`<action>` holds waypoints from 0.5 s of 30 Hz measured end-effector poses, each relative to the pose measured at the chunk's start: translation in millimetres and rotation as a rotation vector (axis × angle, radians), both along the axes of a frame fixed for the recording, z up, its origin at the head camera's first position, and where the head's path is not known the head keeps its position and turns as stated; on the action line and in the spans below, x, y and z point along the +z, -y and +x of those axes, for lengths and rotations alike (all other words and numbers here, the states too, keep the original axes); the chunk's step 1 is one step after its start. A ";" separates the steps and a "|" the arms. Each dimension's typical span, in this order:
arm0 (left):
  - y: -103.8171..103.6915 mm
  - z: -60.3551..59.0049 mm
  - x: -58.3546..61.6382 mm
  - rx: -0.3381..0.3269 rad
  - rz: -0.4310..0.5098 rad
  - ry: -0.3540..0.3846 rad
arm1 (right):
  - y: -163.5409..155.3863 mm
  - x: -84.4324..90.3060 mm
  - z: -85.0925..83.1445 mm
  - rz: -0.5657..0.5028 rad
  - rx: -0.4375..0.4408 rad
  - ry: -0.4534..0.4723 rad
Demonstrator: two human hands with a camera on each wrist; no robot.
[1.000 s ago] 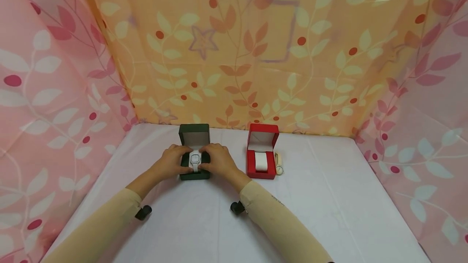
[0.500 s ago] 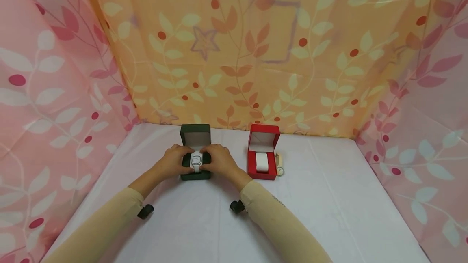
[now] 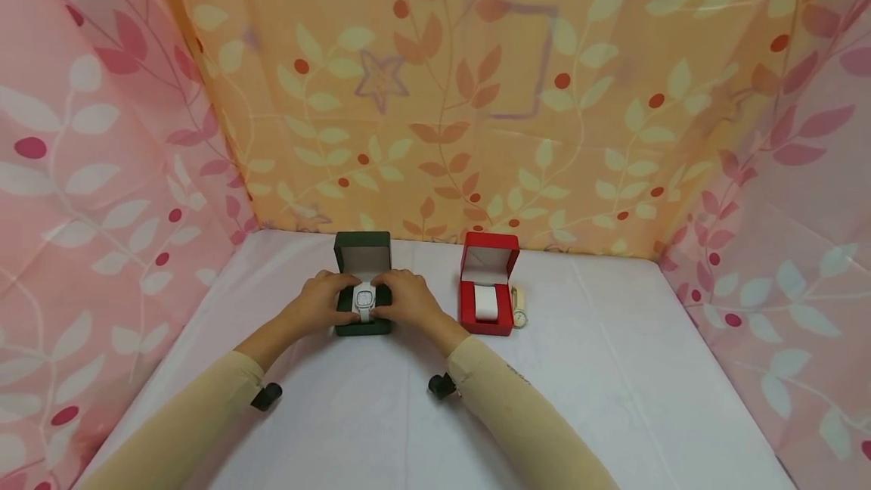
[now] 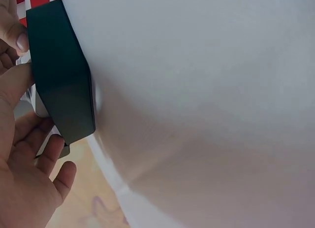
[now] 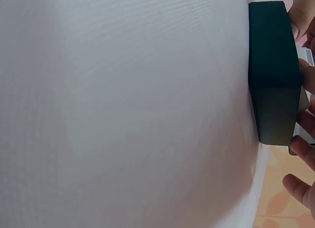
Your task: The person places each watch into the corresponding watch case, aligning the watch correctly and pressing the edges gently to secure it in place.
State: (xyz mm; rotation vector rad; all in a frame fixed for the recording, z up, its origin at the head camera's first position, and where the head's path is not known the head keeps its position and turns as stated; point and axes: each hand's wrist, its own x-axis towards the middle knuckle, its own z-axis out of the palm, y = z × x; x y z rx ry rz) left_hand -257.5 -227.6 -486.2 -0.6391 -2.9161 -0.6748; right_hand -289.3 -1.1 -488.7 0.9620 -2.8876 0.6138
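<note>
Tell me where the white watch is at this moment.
In the head view, the white watch sits in the open dark green box, between the left hand and right hand, left of the red box.

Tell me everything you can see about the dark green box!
The dark green box is small and squarish, with a matte look. Its hinged lid stands open and upright at the back, showing a pale lining. It sits on the white table cloth, left of an open red box. A white watch with a squarish face lies inside. The left hand and right hand rest on its two sides, fingers reaching onto the watch.
</note>
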 end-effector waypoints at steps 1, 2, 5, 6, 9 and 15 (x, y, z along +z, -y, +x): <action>0.5 0.2 -0.4 0.002 -0.002 0.003 | -0.1 -0.2 0.3 0.006 -0.001 0.002; 0.9 0.3 -1.0 0.007 0.000 0.013 | -0.3 -0.2 0.6 0.009 0.000 0.004; 2.4 0.7 -3.4 0.021 0.019 0.048 | -1.1 0.0 1.4 0.010 0.006 0.004; 3.0 1.0 -4.0 0.025 0.027 0.059 | -1.5 0.3 1.7 0.004 0.009 0.005; 5.5 3.7 -3.2 0.032 0.055 0.078 | -3.6 1.6 2.2 -0.019 0.025 0.003; 15.0 10.3 4.7 0.009 0.118 0.085 | -11.0 4.3 1.6 -0.076 0.012 0.008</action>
